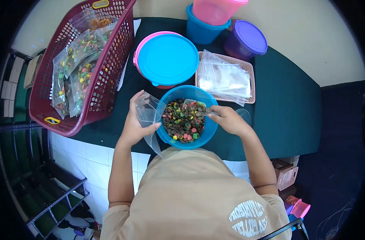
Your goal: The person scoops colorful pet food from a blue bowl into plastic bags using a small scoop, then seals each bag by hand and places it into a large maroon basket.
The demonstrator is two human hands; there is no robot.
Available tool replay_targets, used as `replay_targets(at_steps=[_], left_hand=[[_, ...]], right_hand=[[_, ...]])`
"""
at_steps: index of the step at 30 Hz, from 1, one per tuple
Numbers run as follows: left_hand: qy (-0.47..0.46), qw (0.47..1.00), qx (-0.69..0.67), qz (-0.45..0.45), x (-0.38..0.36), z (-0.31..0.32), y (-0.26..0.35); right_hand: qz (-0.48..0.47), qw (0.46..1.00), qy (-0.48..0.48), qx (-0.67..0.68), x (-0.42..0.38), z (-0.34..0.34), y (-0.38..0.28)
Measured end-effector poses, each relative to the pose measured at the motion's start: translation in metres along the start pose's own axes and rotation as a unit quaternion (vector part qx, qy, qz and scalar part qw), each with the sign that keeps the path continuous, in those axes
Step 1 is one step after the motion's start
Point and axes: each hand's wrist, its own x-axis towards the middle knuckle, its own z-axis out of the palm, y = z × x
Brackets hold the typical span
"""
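Note:
My left hand (pixel 135 122) holds an open clear plastic bag (pixel 149 110) at the left rim of a blue bowl (pixel 208 140). Brown pieces mixed with green, yellow and pink ones (pixel 182 122) fill much of the bowl. At the bowl's right side, my right hand (pixel 228 119) is closed on the handle of a clear scoop (pixel 194 106), whose head lies among the pieces. The bag looks empty, and its lower end hangs over the table's front edge.
A maroon basket (pixel 106 86) with filled bags (pixel 84 52) stands left. Behind the bowl is a blue-lidded tub (pixel 167 59). Back right are a tray (pixel 253 80) of flat bags (pixel 224 78), a purple-lidded tub (pixel 250 37) and stacked blue (pixel 204 33) and pink (pixel 214 12) tubs.

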Motion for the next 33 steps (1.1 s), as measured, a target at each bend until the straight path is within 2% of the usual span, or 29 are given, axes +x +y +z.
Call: replay_targets(at_steps=[1, 2, 5, 9, 11, 15, 17, 20, 22, 27, 29, 30, 32, 33], left_hand=[[0.015, 0.996, 0.08, 0.039, -0.003, 0.001, 0.004], [0.018, 0.996, 0.08, 0.041, -0.005, 0.002, 0.007], [0.041, 0.974, 0.191, 0.111, -0.013, 0.008, 0.019], [0.031, 0.957, 0.236, 0.168, -0.022, 0.014, 0.023], [0.028, 0.952, 0.257, 0.165, -0.028, 0.018, 0.024], [0.017, 0.947, 0.283, 0.153, -0.034, 0.027, 0.03], [0.014, 0.946, 0.287, 0.15, -0.035, 0.029, 0.031], [0.003, 0.943, 0.295, 0.153, -0.037, 0.032, 0.031], [-0.001, 0.906, 0.394, 0.152, -0.038, 0.034, 0.031], [-0.01, 0.903, 0.408, 0.133, -0.04, 0.042, 0.033], [-0.015, 0.899, 0.415, 0.137, -0.04, 0.046, 0.035], [-0.02, 0.896, 0.418, 0.147, -0.04, 0.048, 0.037], [-0.025, 0.893, 0.421, 0.158, -0.041, 0.051, 0.039], [-0.034, 0.899, 0.406, 0.162, -0.041, 0.052, 0.041]], right_hand=[[0.025, 0.999, 0.019, 0.044, -0.002, 0.004, 0.002], [0.049, 0.994, 0.038, 0.088, -0.004, 0.006, 0.002], [0.081, 0.989, 0.009, 0.124, -0.01, 0.003, 0.0], [0.044, 0.977, 0.031, 0.208, -0.014, 0.01, 0.013], [0.025, 0.958, 0.064, 0.277, -0.015, 0.011, 0.014], [0.032, 0.936, 0.064, 0.345, -0.021, 0.011, 0.007], [0.059, 0.918, 0.123, 0.372, -0.024, 0.013, 0.001], [0.042, 0.901, 0.16, 0.402, -0.03, 0.01, -0.008], [0.033, 0.905, 0.158, 0.394, -0.035, 0.004, -0.014], [0.012, 0.907, 0.113, 0.405, -0.042, -0.006, -0.031], [0.024, 0.931, 0.07, 0.358, -0.042, -0.008, -0.039], [0.023, 0.931, 0.071, 0.358, -0.042, -0.009, -0.044], [0.012, 0.97, 0.067, 0.234, -0.042, -0.013, -0.056], [0.011, 0.97, 0.068, 0.234, -0.042, -0.015, -0.064]])
